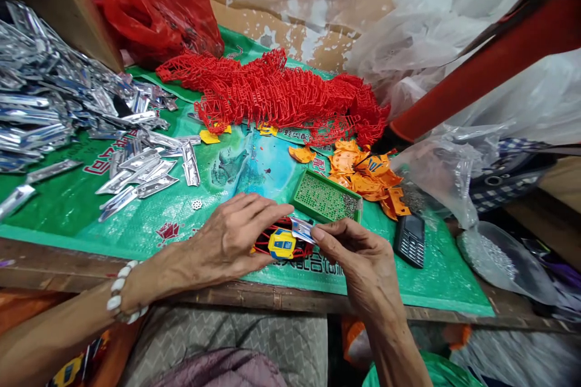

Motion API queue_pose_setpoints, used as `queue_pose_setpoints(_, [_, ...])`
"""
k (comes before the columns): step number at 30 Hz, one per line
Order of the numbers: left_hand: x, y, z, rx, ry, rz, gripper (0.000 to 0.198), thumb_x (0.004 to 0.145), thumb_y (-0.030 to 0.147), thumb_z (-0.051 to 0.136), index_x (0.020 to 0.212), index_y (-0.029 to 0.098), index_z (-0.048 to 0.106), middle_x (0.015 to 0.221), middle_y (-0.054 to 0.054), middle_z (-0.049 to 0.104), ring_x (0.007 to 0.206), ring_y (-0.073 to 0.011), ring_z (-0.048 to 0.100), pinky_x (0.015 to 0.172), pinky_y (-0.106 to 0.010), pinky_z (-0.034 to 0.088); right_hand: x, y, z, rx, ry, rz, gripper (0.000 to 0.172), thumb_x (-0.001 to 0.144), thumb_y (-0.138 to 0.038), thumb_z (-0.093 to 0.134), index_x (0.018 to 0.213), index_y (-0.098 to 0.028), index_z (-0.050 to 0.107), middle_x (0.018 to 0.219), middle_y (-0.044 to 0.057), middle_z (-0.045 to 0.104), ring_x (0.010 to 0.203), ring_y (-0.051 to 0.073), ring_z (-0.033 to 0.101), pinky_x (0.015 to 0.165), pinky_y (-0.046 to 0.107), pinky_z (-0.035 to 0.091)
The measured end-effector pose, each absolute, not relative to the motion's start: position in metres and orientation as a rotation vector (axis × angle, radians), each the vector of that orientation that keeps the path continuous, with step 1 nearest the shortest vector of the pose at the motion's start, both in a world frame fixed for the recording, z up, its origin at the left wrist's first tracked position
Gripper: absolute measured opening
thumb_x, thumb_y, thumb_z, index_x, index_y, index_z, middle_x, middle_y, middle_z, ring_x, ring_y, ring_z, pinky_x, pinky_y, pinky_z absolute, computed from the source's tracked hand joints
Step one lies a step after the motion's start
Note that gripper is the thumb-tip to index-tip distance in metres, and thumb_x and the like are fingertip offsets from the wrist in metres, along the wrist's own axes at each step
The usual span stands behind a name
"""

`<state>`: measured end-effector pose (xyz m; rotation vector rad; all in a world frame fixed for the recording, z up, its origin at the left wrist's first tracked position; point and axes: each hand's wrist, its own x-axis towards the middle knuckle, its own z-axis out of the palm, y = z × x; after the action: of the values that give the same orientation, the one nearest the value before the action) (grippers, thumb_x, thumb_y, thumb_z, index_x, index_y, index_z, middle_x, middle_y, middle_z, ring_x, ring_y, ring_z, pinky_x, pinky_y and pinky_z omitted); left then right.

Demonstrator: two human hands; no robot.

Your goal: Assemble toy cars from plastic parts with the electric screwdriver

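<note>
My left hand [240, 233] is closed around the left end of a red toy car body [261, 245] with a yellow and blue piece [282, 244] on its middle. Between the thumb and fingers of my right hand [358, 251] is a small silver plastic part [302, 229], which lies against the right end of the car body. The fingers partly hide that end, so I cannot tell whether the part is seated. Just behind my hands stands a green tray [313, 199] with many tiny metal screws.
Silver parts [140, 175] lie heaped at the left, red plastic frames [281, 97] along the back. Orange parts [363, 169] and a black keypad phone [411, 239] are right of the tray. A clear tub [488, 254] sits at the right edge; a red pole [476, 60] slants behind.
</note>
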<state>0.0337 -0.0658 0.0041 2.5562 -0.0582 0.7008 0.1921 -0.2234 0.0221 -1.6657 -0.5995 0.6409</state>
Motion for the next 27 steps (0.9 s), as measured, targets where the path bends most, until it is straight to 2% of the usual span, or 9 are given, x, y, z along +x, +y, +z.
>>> queue_pose_setpoints(10, [0.028, -0.068, 0.007, 2.574, -0.088, 0.647, 0.059, 0.096, 0.03, 0.066, 0.145, 0.013, 0.04, 0.127, -0.014, 0.065, 0.116, -0.0276, 0.061, 0.101, -0.04, 0.05, 0.192, -0.225, 0.019, -1.645, -0.581, 0.691, 0.029, 0.064, -0.041, 0.087, 0.058, -0.018, 0.07, 0.049, -0.002, 0.053, 0.047, 0.005, 0.038, 0.043, 0.018, 0.028])
queue_pose_setpoints(14, [0.024, -0.066, 0.002, 2.523, -0.057, 0.615, 0.072, 0.094, 0.039, 0.068, 0.153, 0.019, 0.031, 0.134, -0.013, 0.062, 0.12, -0.027, 0.06, 0.104, -0.04, 0.048, 0.192, -0.225, 0.019, -1.629, -0.595, 0.719, 0.028, 0.065, -0.043, 0.086, 0.063, -0.018, 0.073, 0.048, -0.003, 0.051, 0.045, 0.005, 0.037, 0.042, 0.019, 0.028])
queue_pose_setpoints(20, [0.019, -0.065, -0.007, 2.371, 0.1, 0.458, 0.089, 0.092, 0.037, 0.073, 0.161, 0.03, 0.017, 0.152, -0.01, 0.049, 0.127, -0.0255, 0.058, 0.106, -0.035, 0.048, 0.192, -0.229, 0.019, -1.72, -0.629, 0.74, 0.028, 0.069, -0.044, 0.083, 0.066, -0.018, 0.073, 0.057, 0.0, 0.06, 0.05, 0.007, 0.043, 0.045, 0.02, 0.031])
queue_pose_setpoints(23, [0.024, -0.066, -0.008, 2.324, 0.174, 0.465, 0.095, 0.085, 0.033, 0.079, 0.16, 0.03, 0.021, 0.142, -0.009, 0.058, 0.117, -0.0246, 0.064, 0.1, -0.034, 0.052, 0.192, -0.231, 0.021, -1.766, -0.714, 0.7, 0.028, 0.07, -0.045, 0.081, 0.067, -0.018, 0.071, 0.06, 0.001, 0.062, 0.052, 0.009, 0.047, 0.047, 0.021, 0.036])
queue_pose_setpoints(27, [0.032, -0.07, -0.006, 2.27, 0.192, 0.429, 0.09, 0.079, 0.024, 0.08, 0.156, 0.017, 0.033, 0.113, -0.006, 0.073, 0.093, -0.0207, 0.071, 0.084, -0.03, 0.057, 0.194, -0.233, 0.027, -1.848, -0.994, 0.605, 0.021, 0.079, -0.038, 0.074, 0.071, -0.019, 0.07, 0.062, -0.001, 0.063, 0.054, 0.009, 0.049, 0.051, 0.022, 0.038])
